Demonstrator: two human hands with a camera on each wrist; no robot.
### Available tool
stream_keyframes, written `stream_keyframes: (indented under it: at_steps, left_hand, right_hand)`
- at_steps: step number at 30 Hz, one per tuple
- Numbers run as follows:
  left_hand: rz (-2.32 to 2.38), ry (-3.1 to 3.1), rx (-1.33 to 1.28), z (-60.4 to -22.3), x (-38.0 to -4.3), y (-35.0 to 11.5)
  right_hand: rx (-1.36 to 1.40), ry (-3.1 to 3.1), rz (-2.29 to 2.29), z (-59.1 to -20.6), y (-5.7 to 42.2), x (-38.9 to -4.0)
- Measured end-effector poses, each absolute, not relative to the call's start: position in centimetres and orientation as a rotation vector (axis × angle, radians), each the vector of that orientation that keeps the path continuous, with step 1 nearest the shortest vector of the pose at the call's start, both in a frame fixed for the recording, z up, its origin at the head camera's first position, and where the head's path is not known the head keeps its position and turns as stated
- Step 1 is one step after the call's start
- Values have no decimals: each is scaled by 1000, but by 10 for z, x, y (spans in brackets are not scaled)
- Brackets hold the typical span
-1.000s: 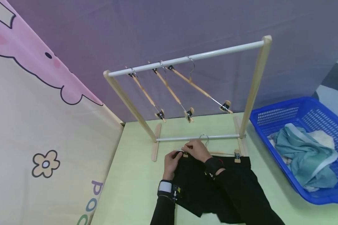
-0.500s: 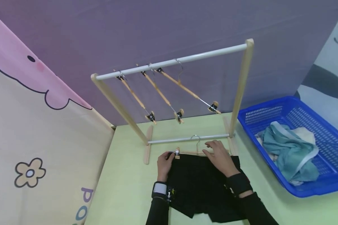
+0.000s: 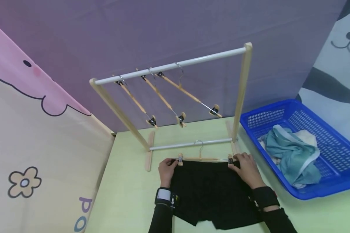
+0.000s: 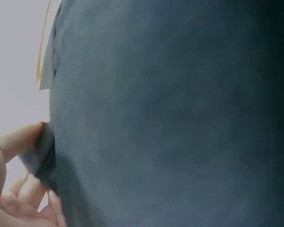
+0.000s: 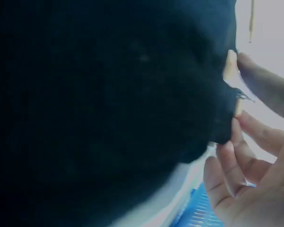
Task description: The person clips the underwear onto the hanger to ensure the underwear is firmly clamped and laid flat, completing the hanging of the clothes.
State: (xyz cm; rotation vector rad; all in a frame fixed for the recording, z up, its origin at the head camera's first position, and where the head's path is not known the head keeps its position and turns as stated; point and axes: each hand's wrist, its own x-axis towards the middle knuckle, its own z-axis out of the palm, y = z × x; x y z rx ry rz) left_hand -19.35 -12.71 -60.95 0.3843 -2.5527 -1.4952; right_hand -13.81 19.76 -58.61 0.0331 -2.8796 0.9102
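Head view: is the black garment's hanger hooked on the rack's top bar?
No: that hanger is well below the top bar, which carries only three other hangers, all without clothing.

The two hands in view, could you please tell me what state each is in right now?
Left hand: closed, pinching a top corner of the black shorts.
Right hand: closed, pinching the right-end clip of the hanger.

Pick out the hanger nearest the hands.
The hanger between the left hand and right hand, along the top edge of the black shorts; the other three hangers hang from the upper white bar.
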Motion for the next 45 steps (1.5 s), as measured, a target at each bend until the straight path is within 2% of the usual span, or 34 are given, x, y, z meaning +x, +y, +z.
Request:
stream_keyframes:
  at_steps: [6,13,20,26,34,45]
  left_hand:
    - [-1494,-2537,456,-600,-199,-147]
    - [-1316,-2339,613,-565,-217,-187]
    - [-1216,-2210,505,-515,-245,-219]
    - [-1255,-2285,381,-490,-264,-225]
    - [-1159,-2363,417,-478,-276,-221]
    - [-1134,-2392,388,-478,-282,-220]
  right_hand:
    - [60,-2860,899,-596,200,-141]
    - [85,-2855,946,-599,201,-145]
    - [146,-2836,961,-602,201,-147]
    - [261,-2800,984,-604,202,-147]
    - [324,-2846,1014,-602,202,-144]
    - [320,-2796,1443,-596,212,-139]
